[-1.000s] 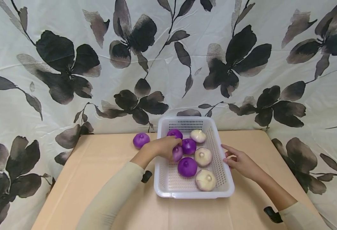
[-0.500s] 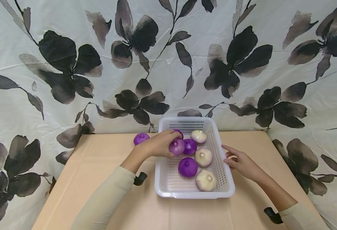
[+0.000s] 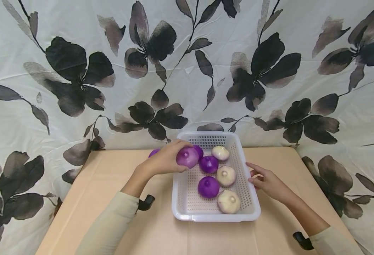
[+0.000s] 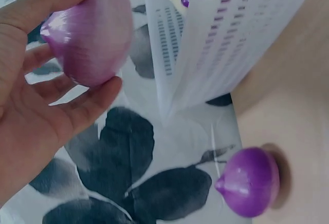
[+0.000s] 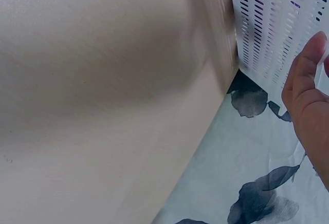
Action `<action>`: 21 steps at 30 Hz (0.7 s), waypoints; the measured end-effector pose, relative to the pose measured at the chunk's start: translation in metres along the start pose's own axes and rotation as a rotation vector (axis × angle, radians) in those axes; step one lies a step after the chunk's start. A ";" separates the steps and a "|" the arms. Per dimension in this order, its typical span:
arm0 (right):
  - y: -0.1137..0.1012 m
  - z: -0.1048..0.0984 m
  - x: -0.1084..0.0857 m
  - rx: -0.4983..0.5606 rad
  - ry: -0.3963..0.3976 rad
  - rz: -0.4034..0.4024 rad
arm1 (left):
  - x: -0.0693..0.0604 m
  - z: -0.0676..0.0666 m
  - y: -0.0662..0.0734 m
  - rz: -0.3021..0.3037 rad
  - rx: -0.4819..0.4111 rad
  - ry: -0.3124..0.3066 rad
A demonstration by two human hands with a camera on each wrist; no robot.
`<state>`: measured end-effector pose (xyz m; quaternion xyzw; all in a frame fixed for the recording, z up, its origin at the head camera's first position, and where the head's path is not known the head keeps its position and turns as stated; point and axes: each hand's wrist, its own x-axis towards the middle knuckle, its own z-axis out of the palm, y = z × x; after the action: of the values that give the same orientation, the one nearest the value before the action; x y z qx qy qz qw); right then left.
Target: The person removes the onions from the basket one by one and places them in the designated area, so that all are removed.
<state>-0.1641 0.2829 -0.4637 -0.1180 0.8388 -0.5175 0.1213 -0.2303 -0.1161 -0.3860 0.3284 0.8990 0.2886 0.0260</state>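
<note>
My left hand (image 3: 166, 159) grips a light purple onion (image 3: 187, 157) above the left rim of a white perforated basket (image 3: 179, 207); the left wrist view shows the thumb and fingers around that onion (image 4: 95, 34). Inside the basket are three darker purple onions, one (image 3: 208, 187) near the front, and three white onions, one (image 3: 226, 175) in the middle. My right hand (image 3: 268, 181) touches the basket's right rim with its fingertips, seen also in the right wrist view, where the hand (image 5: 308, 95) is partly cut off.
Another purple onion (image 4: 250, 182) lies on the table left of the basket, mostly hidden behind my left hand in the head view. The tan table (image 3: 110, 177) ends at the back against a floral cloth (image 3: 206, 88).
My left hand has lifted the light purple onion from among the others and moved it up and left to the basket's left rim. My right hand stays at the right rim.
</note>
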 end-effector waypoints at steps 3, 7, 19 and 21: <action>0.000 0.001 0.000 -0.002 0.000 0.004 | -0.007 -0.006 -0.008 -0.018 -0.028 0.078; 0.000 0.001 0.000 -0.009 -0.002 -0.001 | -0.015 -0.012 -0.021 -0.044 -0.066 0.165; 0.001 0.000 0.001 -0.009 0.008 -0.011 | -0.032 -0.022 -0.063 -0.200 -0.083 0.375; 0.002 0.000 0.001 -0.005 0.006 -0.010 | -0.037 -0.023 -0.070 -0.229 -0.085 0.396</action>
<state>-0.1648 0.2831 -0.4656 -0.1208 0.8400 -0.5162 0.1158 -0.2472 -0.1932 -0.4094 0.1601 0.9050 0.3800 -0.1044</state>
